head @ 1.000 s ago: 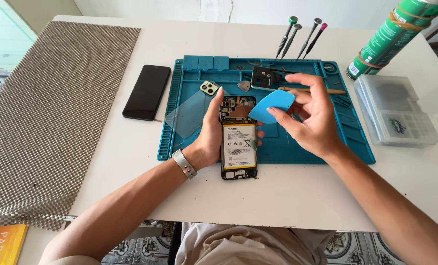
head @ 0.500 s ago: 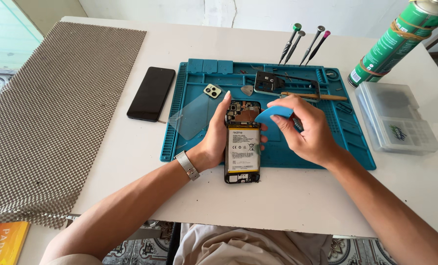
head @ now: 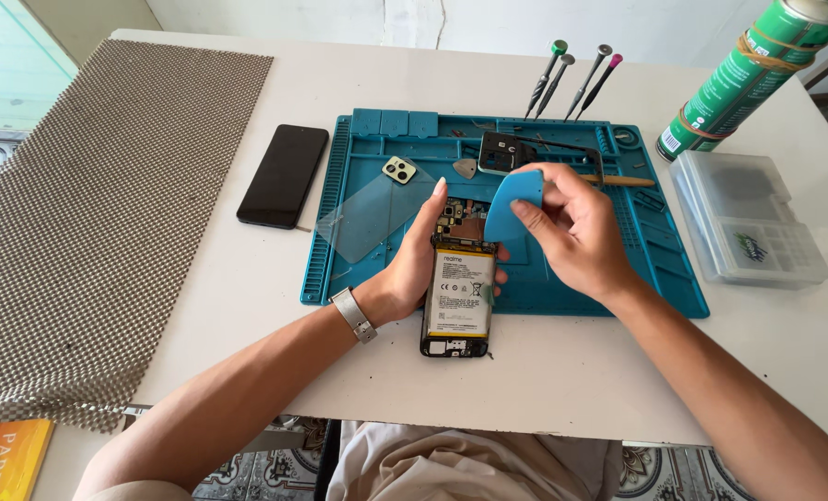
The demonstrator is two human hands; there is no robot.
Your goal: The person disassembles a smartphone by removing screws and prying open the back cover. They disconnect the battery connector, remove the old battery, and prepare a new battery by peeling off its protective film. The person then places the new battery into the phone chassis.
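Your clearest room is the bare white table (head: 562,380) along the lower centre and right. Upper centre, upright screwdrivers (head: 572,79) block passage; upper right, a green spray can (head: 748,79) and clear plastic box (head: 748,218) crowd the edge.

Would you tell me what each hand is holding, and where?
The right hand pinches the blue pry pick at its right edge; the left hand grips the opened phone along its left side.

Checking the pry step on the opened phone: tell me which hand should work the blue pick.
Right. The right hand already pinches the blue pick just above the opened phone, while the left hand grips the phone's side.
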